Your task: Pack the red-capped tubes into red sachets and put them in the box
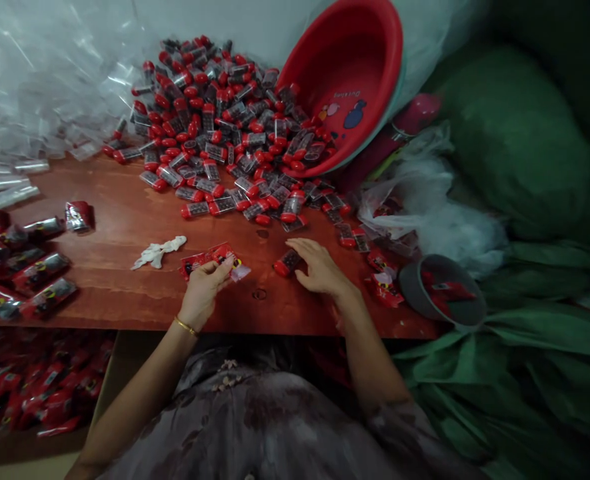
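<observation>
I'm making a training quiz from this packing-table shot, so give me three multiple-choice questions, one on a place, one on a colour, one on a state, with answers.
1. Where is the single red-capped container nearest the right hand?
A. on the table
B. inside the basin
C. in the grey cup

2. What colour is the basin?
A. blue
B. red
C. yellow

3. How does the basin stand?
A. flat
B. upside down
C. tipped on its side

Answers:
1 A: the red-capped container lies on the table at the right hand.
2 B: the basin is red.
3 C: its opening faces the pile of containers.
The left hand holds a red packet.

Left hand pinches a red packet; right hand touches a capped tube
</observation>
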{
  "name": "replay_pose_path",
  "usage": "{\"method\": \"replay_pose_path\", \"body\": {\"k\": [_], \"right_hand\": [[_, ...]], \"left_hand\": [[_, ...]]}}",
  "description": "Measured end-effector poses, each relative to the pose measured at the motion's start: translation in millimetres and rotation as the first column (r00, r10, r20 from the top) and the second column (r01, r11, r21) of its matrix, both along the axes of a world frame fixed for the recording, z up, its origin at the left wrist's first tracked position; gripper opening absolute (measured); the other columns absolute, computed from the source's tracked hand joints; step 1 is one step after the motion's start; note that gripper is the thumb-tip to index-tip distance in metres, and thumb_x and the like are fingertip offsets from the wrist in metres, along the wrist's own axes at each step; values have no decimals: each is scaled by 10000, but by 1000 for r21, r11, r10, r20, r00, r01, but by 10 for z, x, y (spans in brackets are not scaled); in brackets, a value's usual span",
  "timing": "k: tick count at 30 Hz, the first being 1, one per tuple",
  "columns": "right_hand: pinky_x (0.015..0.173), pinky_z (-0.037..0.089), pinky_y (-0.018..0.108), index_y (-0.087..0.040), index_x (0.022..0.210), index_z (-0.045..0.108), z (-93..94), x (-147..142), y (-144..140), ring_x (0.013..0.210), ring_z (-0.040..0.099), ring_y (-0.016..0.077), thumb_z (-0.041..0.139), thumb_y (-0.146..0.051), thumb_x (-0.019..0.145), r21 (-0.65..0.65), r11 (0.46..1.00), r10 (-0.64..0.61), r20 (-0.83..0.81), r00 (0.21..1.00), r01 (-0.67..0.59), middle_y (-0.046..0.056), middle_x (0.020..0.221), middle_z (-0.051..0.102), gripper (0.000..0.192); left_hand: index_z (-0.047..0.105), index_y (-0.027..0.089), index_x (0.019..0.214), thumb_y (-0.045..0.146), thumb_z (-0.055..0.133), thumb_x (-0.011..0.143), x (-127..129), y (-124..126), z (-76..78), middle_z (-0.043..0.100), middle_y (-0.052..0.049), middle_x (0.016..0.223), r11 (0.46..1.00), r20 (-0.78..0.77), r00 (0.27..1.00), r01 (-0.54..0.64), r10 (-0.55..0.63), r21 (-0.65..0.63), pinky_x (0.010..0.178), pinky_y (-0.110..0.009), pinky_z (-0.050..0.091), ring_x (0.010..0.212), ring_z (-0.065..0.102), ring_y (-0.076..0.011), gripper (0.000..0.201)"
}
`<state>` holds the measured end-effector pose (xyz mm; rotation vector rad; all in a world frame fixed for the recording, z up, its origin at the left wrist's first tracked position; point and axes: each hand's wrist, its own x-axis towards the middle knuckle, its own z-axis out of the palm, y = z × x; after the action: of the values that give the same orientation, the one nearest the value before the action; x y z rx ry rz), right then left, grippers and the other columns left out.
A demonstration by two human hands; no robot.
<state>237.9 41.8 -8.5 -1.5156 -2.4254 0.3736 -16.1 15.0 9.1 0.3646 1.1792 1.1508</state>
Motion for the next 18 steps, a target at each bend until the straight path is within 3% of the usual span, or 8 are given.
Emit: {"method": "replay_pose_path", "body": {"k": [4, 8, 11, 15, 18], "right_hand": [[1036, 314, 479, -156, 1324, 458, -75, 41, 22, 1245, 418, 284, 573, -272, 772, -5, 999, 41, 67, 997, -41, 130, 1348, 512, 575], [979, 344, 455, -189, 1148, 571, -140, -16, -37, 1110, 487, 269, 599, -331, 799, 32, 999, 14, 45, 999, -15, 109, 1197, 594, 378], [894, 402, 417, -194, 1028, 589, -170, -59, -144, 1007, 524, 256, 605, -345, 807, 20, 999, -39, -10, 999, 39, 96, 1060, 625, 269], [828, 453, 390, -192, 1038, 577, -173, -157, -354, 903, 587, 239, 592, -368, 826, 81, 990, -106, -109, 988, 115, 86, 955, 659, 276], [809, 487, 370, -209, 1066, 572, -133, -242, -503, 900, 625, 228, 569, -404, 844, 137, 980, -113, -218, 969, 145, 84, 988, 672, 296]], "left_hand": [[652, 131, 684, 370, 874, 412, 3, -42, 17, 675, 0, 641, 998, 51, 998, 36, -33, -57, 616, -225, 497, 578, 618, -103, 425], [639, 136, 683, 352, 861, 472, -56, -84, 21, 669, 0, 627, 997, 57, 997, 54, -51, -47, 630, -229, 491, 580, 619, -106, 374], [622, 139, 662, 358, 865, 457, -81, -98, 13, 667, 1, 628, 998, 54, 997, 54, -52, -45, 633, -237, 494, 568, 610, -103, 386], [627, 142, 654, 357, 871, 438, -53, -100, -15, 659, 5, 614, 998, 64, 997, 44, -41, -48, 624, -238, 494, 552, 598, -100, 390], [639, 141, 665, 364, 867, 450, -19, -99, -25, 671, -6, 632, 997, 77, 996, 51, -47, -54, 631, -238, 497, 576, 615, -109, 384]]}}
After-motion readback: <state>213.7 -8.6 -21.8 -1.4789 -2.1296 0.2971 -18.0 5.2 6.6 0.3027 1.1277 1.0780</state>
